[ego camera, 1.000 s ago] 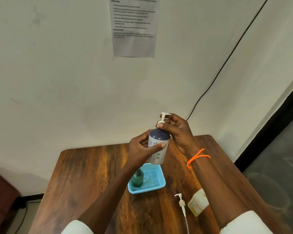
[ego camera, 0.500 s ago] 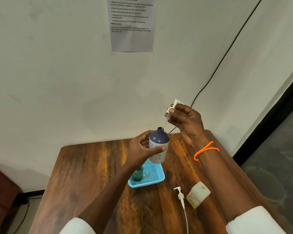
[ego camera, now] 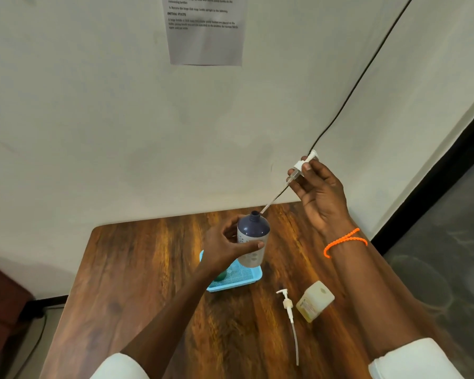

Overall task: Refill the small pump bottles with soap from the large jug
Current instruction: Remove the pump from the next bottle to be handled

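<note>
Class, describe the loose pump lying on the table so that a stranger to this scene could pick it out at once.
Start at the wooden table and find the blue tray. Nearer the person, beside a pale yellow bottle, lies the loose pump. Unlike the pump head in the right hand, nobody holds it.

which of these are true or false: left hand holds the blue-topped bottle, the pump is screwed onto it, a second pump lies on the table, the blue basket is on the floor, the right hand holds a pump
1. The left hand holds the blue-topped bottle. True.
2. The pump is screwed onto that bottle. False: its neck is open, and the pump head is lifted out, tube tip just beside the mouth.
3. A second pump lies on the table. True.
4. The blue basket is on the floor. False: it sits on the table.
5. The right hand holds a pump. True.
</note>
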